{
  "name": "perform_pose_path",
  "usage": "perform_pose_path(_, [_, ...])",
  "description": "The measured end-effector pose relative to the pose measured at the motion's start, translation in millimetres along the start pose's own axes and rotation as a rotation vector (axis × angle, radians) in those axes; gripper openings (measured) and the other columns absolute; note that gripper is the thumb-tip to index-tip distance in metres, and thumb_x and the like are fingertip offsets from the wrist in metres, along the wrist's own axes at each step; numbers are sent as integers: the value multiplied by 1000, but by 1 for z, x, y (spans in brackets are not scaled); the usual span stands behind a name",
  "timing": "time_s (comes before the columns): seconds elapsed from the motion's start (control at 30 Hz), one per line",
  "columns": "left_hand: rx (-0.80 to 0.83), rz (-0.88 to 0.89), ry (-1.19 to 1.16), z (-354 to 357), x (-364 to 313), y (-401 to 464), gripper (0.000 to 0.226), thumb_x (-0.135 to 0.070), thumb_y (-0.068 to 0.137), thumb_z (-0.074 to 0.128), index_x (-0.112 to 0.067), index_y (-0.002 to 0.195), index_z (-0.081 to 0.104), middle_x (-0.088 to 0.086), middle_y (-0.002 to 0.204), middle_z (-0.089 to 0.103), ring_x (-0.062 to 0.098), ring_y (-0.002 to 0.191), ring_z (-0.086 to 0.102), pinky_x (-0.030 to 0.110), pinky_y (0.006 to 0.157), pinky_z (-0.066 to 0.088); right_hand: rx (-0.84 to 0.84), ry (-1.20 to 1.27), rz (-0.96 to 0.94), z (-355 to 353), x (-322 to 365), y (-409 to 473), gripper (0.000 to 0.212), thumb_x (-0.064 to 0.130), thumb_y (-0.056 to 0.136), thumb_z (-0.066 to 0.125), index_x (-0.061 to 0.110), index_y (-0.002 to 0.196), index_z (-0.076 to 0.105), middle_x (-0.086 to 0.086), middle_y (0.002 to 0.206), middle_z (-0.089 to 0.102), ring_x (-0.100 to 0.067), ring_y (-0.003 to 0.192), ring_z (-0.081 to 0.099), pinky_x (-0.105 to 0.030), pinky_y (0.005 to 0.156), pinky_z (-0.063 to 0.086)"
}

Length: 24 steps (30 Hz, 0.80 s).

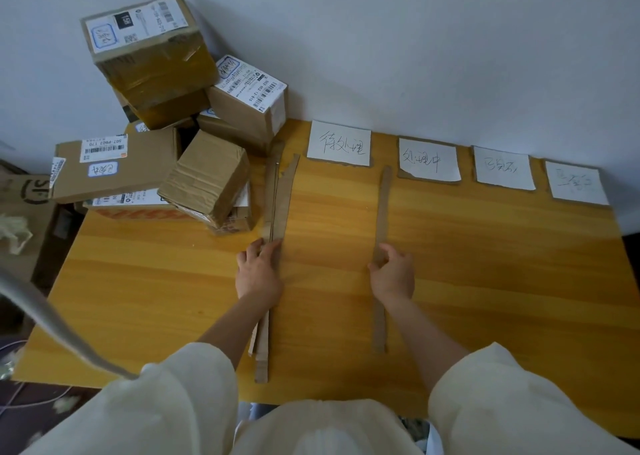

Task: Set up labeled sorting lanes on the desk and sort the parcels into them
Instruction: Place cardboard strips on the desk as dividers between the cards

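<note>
Here the left hand point(259, 272) lies with fingers straight, its grip open, pressing on a bundle of cardboard strips point(275, 209) that runs front to back on the yellow table point(485, 264). The right hand point(393, 272) pinches a single cardboard strip point(383, 205), laid parallel to the bundle, to its right. Four handwritten label cards point(339, 143) line the table's far edge by the wall. The parcels point(152, 122) are heaped at the far left corner.

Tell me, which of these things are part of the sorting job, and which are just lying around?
Job: parcels; four label cards; single cardboard strip under right hand; bundled strips under left hand.
Lying about: crumpled paper; floor box.
</note>
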<state>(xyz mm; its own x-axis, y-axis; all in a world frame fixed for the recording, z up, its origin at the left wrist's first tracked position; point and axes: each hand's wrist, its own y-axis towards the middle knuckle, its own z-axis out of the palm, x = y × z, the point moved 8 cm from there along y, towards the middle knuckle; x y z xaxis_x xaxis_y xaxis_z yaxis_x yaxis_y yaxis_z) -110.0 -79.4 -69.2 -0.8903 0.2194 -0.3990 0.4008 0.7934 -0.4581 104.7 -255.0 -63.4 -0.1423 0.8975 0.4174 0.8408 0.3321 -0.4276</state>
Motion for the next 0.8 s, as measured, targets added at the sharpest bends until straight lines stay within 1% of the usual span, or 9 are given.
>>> perform_pose_path(0.1, [15, 32, -27, -1, 2, 0, 77, -16, 81, 67, -36, 145, 31, -1, 152, 28, 28, 133, 29, 40, 103, 40, 24, 54, -116, 10, 28, -11, 29, 27, 93, 62, 25, 122, 60, -2, 121, 55, -22, 107, 57, -33, 86, 50])
perform_pose_path(0.17, [-6, 41, -106, -4, 7, 1, 75, -24, 81, 68, -31, 146, 32, 1, 147, 36, 28, 131, 33, 40, 105, 38, 134, 84, -184, 29, 47, -21, 27, 26, 94, 62, 21, 120, 62, 0, 117, 62, -19, 105, 59, -30, 86, 50])
perform_pose_path(0.23, [-59, 11, -242, -10, 15, 3, 65, -25, 85, 64, -25, 144, 37, 5, 139, 46, 27, 127, 40, 41, 104, 40, 261, 99, -223, 52, 66, -33, 26, 26, 95, 60, 19, 120, 63, 0, 116, 65, -19, 105, 61, -29, 85, 50])
perform_pose_path(0.37, [-71, -48, -339, -14, 32, 7, 44, -21, 94, 51, -17, 137, 45, 9, 123, 61, 28, 113, 56, 37, 88, 48, 434, 106, -253, 91, 100, -54, 22, 25, 96, 59, 17, 115, 66, -1, 112, 67, -17, 101, 61, -25, 78, 48])
perform_pose_path(0.43, [-52, -70, -338, -15, 38, 9, 37, -20, 96, 48, -16, 132, 51, 10, 118, 66, 29, 106, 61, 33, 79, 48, 477, 105, -231, 106, 111, -60, 27, 29, 95, 59, 16, 118, 65, -3, 114, 66, -21, 105, 62, -29, 82, 51])
perform_pose_path(0.53, [12, -100, -392, -13, 42, 11, 34, -14, 94, 46, -15, 127, 57, 8, 116, 68, 28, 106, 62, 34, 82, 51, 489, 71, -160, 120, 119, -65, 40, 33, 92, 63, 13, 125, 59, -6, 124, 63, -25, 114, 59, -31, 88, 47])
perform_pose_path(0.6, [80, -118, -459, -9, 43, 12, 35, -9, 92, 46, -15, 124, 60, 5, 115, 68, 25, 104, 63, 35, 85, 53, 480, 88, -113, 125, 121, -66, 45, 33, 89, 68, 12, 127, 57, -5, 125, 63, -25, 115, 59, -29, 85, 46])
perform_pose_path(0.73, [171, -145, -575, -3, 45, 15, 38, 1, 87, 46, -11, 120, 63, 3, 103, 68, 18, 91, 62, 28, 75, 49, 419, 120, -52, 127, 118, -66, 51, 29, 83, 74, 12, 126, 53, -4, 121, 61, -23, 108, 59, -27, 77, 43])
perform_pose_path(0.8, [205, -166, -643, -1, 47, 16, 40, 6, 85, 45, -7, 118, 63, 6, 99, 68, 20, 88, 64, 31, 77, 54, 392, 142, -36, 126, 115, -64, 43, 21, 83, 75, 13, 121, 56, -4, 117, 64, -18, 99, 59, -26, 77, 45])
